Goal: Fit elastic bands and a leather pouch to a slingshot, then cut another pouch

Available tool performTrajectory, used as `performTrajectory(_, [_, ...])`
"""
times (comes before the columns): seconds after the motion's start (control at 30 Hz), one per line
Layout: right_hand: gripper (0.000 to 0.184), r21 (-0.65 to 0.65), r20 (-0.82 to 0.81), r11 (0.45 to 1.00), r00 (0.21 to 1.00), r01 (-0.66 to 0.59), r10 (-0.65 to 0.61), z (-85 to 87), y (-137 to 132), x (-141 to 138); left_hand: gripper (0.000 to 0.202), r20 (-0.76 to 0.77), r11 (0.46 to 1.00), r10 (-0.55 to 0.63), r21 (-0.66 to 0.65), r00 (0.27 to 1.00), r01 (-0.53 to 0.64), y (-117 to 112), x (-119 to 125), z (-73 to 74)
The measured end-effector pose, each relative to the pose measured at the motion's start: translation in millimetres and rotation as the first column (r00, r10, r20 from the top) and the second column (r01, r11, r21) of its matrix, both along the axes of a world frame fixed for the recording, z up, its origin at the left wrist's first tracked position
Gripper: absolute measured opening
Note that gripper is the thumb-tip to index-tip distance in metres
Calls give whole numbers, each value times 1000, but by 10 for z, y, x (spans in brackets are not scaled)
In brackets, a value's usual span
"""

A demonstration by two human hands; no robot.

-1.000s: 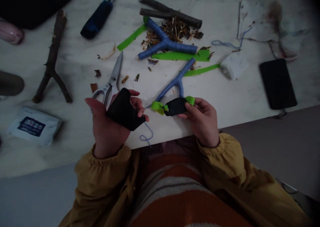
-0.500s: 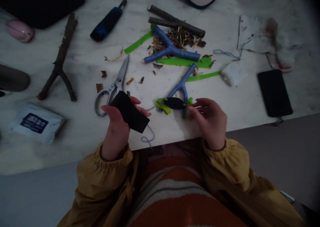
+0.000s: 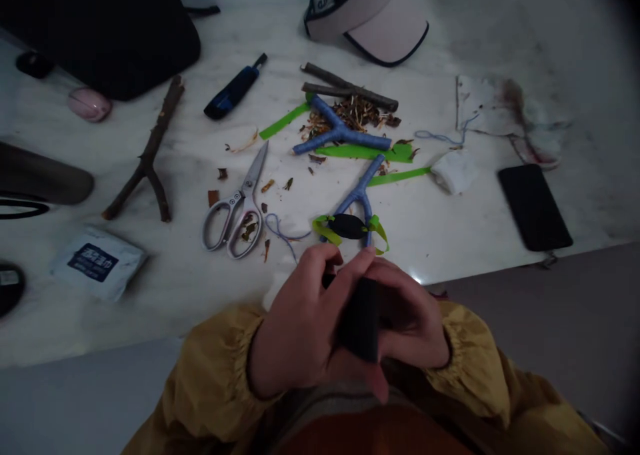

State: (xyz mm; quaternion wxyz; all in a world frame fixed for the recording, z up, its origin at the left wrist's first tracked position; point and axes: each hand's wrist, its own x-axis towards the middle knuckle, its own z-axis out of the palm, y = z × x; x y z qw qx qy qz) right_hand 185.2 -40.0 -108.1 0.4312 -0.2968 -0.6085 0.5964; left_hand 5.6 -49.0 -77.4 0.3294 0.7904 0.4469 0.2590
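Note:
Close to my body, my left hand (image 3: 300, 325) and my right hand (image 3: 413, 311) are both closed around a black rectangular piece (image 3: 361, 321). Fingers cover much of it, and its material is hard to tell. Just beyond my fingertips lies a small slingshot (image 3: 361, 191), a blue-wrapped fork with green bands and a black pouch (image 3: 347, 226). Farther back, a larger blue-wrapped forked stick (image 3: 343, 133) with green strips rests on bark scraps. Scissors (image 3: 246, 191) lie with blades nearly together left of the slingshot, near a loose blue thread (image 3: 285, 231).
A bare forked branch (image 3: 146, 161), a wipes packet (image 3: 97, 263) and a pink mouse (image 3: 89, 104) are on the left. Behind are a blue-handled tool (image 3: 233, 93), two sticks (image 3: 345, 85) and a visor cap (image 3: 385, 25). A phone (image 3: 535, 207) lies right, by the table's front edge.
My right hand has left the slingshot and joined my left hand on the black piece. Both hands came together nearer my body. The view has tilted up, showing more of the cap.

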Motion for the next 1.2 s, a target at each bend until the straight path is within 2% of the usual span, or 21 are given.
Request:
performTrajectory(0.07, [64,-108,-60,994,998,-29,22,-36,-48,9,86,17,999,-35,-21,999,35,-46,3,-39])
performTrajectory(0.13, [65,-132,-91,990,995,-44,32,-74,-80,-13,84,25,999,-37,-32,999,38,-82,-5,-65])
performTrajectory(0.2, [66,-29,-69,999,997,-26,24,-107,-86,-48,84,37,998,-30,-48,999,32,-103,-28,-69])
performTrajectory(0.3, [68,155,-62,985,996,75,-66,-130,-74,-89,81,85,997,-66,-43,994,70,-109,-86,-64])
performTrajectory(0.37, [58,154,-83,983,992,102,-90,-121,-82,-101,72,116,996,-91,17,989,89,-109,-123,-70])
performTrajectory(0.43, [40,69,-65,995,996,72,-68,-99,-109,-108,55,108,993,-80,100,991,69,-114,-146,-82])
performTrajectory(0.5, [30,-14,-22,997,997,72,-72,-77,-143,-117,41,83,986,-48,163,995,34,-125,-159,-91])
performTrajectory(0.6, [28,-169,-29,982,995,85,-91,-61,-175,-129,35,57,982,-8,188,998,-3,-136,-173,-91])
performTrajectory(0.7, [28,-371,-119,928,993,-34,-11,-72,-173,-128,28,28,980,-9,198,1000,3,-134,-172,-81])
performTrajectory(0.77, [31,-446,-129,892,991,-78,22,-90,-157,-123,26,32,979,8,205,999,-15,-129,-153,-77])
performTrajectory(0.87, [42,-480,-143,871,989,-108,44,-121,-123,-122,20,47,973,114,198,992,-121,-121,-126,-72])
performTrajectory(0.97, [55,-531,-153,835,985,-145,73,-146,-94,-140,14,76,956,255,131,964,-264,-117,-159,-65])
performTrajectory(1.07, [43,-599,-120,794,992,-103,39,-162,-95,-167,15,99,891,438,82,893,-447,-114,-247,-76])
performTrajectory(1.13, [35,-561,-53,828,998,4,-41,-172,-103,-175,15,97,859,506,35,857,-511,-106,-294,-104])
performTrajectory(1.2, [36,-401,62,905,990,139,-125,-183,-99,-166,12,102,842,539,-48,836,-537,-92,-308,-145])
